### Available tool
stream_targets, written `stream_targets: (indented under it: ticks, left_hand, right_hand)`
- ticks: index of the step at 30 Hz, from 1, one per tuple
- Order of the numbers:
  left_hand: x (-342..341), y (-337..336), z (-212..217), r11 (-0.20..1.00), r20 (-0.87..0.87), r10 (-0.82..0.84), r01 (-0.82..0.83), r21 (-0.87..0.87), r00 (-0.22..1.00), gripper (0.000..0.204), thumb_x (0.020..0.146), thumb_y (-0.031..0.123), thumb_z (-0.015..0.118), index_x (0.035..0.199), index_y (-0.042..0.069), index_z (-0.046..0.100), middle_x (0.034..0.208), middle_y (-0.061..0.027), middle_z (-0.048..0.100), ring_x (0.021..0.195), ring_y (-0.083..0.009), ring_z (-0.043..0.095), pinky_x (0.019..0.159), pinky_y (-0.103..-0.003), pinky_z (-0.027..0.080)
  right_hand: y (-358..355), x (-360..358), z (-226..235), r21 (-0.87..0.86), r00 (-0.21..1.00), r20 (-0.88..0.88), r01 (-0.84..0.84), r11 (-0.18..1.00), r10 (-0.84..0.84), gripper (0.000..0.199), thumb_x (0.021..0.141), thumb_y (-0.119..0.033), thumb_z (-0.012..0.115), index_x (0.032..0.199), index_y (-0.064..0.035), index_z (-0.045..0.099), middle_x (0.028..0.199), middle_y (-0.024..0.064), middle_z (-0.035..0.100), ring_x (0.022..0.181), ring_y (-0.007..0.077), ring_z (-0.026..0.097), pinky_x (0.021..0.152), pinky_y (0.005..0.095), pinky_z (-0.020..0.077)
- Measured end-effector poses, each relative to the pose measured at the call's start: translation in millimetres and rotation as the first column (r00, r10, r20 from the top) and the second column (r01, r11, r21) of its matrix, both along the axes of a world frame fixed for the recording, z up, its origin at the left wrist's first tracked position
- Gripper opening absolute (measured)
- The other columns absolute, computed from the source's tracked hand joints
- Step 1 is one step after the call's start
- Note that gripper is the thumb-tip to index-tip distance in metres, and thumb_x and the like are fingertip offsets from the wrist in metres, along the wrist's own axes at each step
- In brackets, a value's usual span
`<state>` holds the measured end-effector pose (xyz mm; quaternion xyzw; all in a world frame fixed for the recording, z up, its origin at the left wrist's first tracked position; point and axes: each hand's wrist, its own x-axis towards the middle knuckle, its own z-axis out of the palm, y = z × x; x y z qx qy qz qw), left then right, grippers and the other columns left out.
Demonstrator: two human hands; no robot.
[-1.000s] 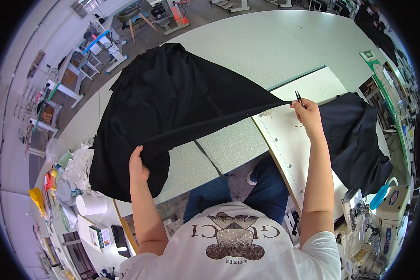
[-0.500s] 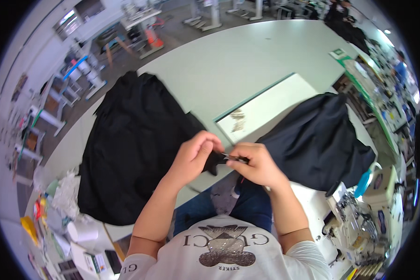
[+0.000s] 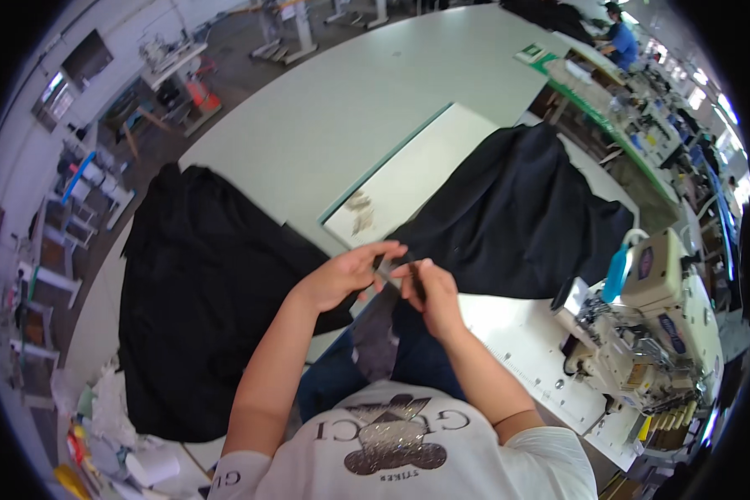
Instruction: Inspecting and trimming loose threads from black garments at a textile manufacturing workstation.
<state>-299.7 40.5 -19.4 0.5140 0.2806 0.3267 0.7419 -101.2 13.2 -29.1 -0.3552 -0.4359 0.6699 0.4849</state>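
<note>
Left hand (image 3: 342, 279): fingers half-curled, grip unclear, beside left black cloth (image 3: 204, 308).
Right hand (image 3: 439, 300): fingers closed around dark tool (image 3: 417, 283).

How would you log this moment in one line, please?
Left hand: by left black cloth, hold unclear; right hand: holding dark snips; right black cloth: near sewing machine

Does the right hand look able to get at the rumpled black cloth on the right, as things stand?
Probably yes: the right hand is close to the near left part of that black cloth, with nothing apparent between, though it holds a small dark tool.
</note>
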Motion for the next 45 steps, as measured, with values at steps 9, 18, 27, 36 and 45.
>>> stream_targets:
  ticks: [9,18,27,36,45]
  left_hand:
    - [-3,-3,11,0.99,0.086,-0.07,0.08,-0.119,0.994,0.072,0.081,0.013,0.069,0.142,0.004,0.031,0.147,-0.012,0.031,0.074,-0.006,0.056,0.057,-0.016,0.046]
    - [-7,-6,13,0.984,0.071,-0.087,0.096,-0.147,0.994,0.074,0.08,0.012,0.071,0.141,0.003,0.031,0.147,-0.0124,0.031,0.073,-0.0074,0.059,0.058,-0.016,0.048]
    - [0,7,-6,0.934,-0.215,0.339,-0.355,-0.038,0.916,0.028,0.092,0.009,0.055,0.118,0.001,0.06,0.101,-0.0065,0.067,0.079,-0.0092,0.062,0.074,-0.021,0.051]
    - [12,41,26,0.516,-0.239,0.774,-0.364,0.776,0.586,0.016,0.096,0.009,0.043,0.094,0.0,0.056,0.096,-0.0104,0.065,0.076,-0.0163,0.066,0.063,-0.025,0.054]
    - [2,94,88,0.403,0.16,0.808,-0.73,0.552,0.567,0.021,0.101,0.021,0.034,0.099,0.003,0.045,0.075,-0.0055,0.053,0.055,-0.0165,0.063,0.049,-0.023,0.047]
  right_hand:
    - [-1,-7,-21,-0.267,0.97,-0.002,-0.235,0.935,0.244,0.034,0.095,-0.03,0.046,0.09,-0.0011,0.063,0.057,-0.0013,0.048,0.044,0.0033,0.031,0.041,0.0196,0.02]
    - [1,-20,-17,-0.126,0.956,0.101,-0.263,0.957,0.276,0.029,0.094,-0.025,0.049,0.075,-0.0047,0.058,0.06,0.0001,0.052,0.045,0.0036,0.034,0.042,0.0189,0.0229]
    - [1,24,-33,0.435,0.773,0.559,0.037,0.899,-0.302,0.025,0.078,-0.02,0.072,0.093,-0.0007,0.066,0.075,0.0085,0.067,0.064,0.0145,0.062,0.059,0.0269,0.0481]
    - [-5,109,-38,0.776,0.398,0.443,0.278,0.566,-0.803,0.041,0.072,0.017,0.049,0.105,-0.0033,0.064,0.108,0.0127,0.055,0.07,0.017,0.058,0.065,0.0247,0.0481]
    - [24,141,-45,0.693,0.251,0.603,0.307,0.653,-0.758,0.02,0.078,0.002,0.063,0.098,-0.0001,0.064,0.098,0.0116,0.059,0.078,0.0237,0.06,0.068,0.0284,0.0477]
